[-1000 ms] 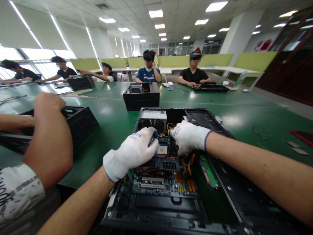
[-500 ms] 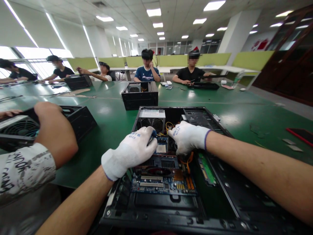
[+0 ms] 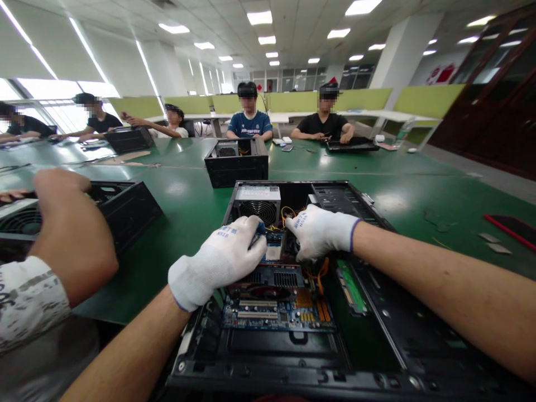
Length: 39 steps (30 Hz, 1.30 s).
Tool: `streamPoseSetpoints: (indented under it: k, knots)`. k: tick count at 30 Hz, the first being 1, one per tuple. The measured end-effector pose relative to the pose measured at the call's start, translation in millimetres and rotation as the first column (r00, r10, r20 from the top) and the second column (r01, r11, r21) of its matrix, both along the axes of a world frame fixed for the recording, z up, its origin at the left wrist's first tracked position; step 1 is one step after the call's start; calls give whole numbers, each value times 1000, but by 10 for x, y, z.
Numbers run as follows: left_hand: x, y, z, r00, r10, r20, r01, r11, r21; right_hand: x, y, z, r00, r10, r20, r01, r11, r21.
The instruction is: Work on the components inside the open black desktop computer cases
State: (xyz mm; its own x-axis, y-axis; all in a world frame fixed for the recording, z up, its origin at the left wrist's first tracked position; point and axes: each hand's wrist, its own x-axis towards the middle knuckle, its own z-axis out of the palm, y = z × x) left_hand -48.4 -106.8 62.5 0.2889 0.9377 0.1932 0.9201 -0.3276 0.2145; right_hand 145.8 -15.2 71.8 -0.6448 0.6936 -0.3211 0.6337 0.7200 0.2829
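Observation:
An uncovered black computer case [image 3: 301,368] lies on its side before me, its inside facing up. Inside are a blue motherboard [image 3: 251,315], a graphics card [image 3: 268,285] and a power supply [image 3: 257,194] with a fan. My left hand [image 3: 228,251], in a white glove, curls over the motherboard's upper left part; a bit of blue shows at its fingertips, and what they grip is hidden. My right hand [image 3: 322,230], gloved too, bends its fingers down among cables beside the processor socket [image 3: 273,252]. Yellow wires [image 3: 286,212] loop by its index finger, whose grip I cannot make out.
A green table [image 3: 192,206] carries another open case [image 3: 237,167] ahead. At left a co-worker's arm [image 3: 75,234] reaches over a further case [image 3: 129,212]. Several people sit across the table. A red-edged dark object [image 3: 511,229] lies at right.
Both my hands stay at nearly the same spots in the case. The view shifts slightly. Across the table, a person in blue has lowered a hand from the head; another has lowered a black panel.

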Motion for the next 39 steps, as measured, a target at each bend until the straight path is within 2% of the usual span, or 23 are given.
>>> streamPoseSetpoints:
  k: [12,20,30,39]
  knots:
    - [0,3,6,999,17,29,-16,1000,-10,12,-63,68,996,82,-33,-80,995,58]
    - [12,-9,27,1000,17,23,-17,1000,-9,31,17,-3,991,134,-28,-129,984,123]
    - [-55,25,-79,999,-47,-26,49,995,88,-11,27,-26,998,55,-42,-49,989,141]
    - [-12,-19,-1,1000,-5,-13,6,1000,22,-41,43,-68,997,54,-56,-40,973,226]
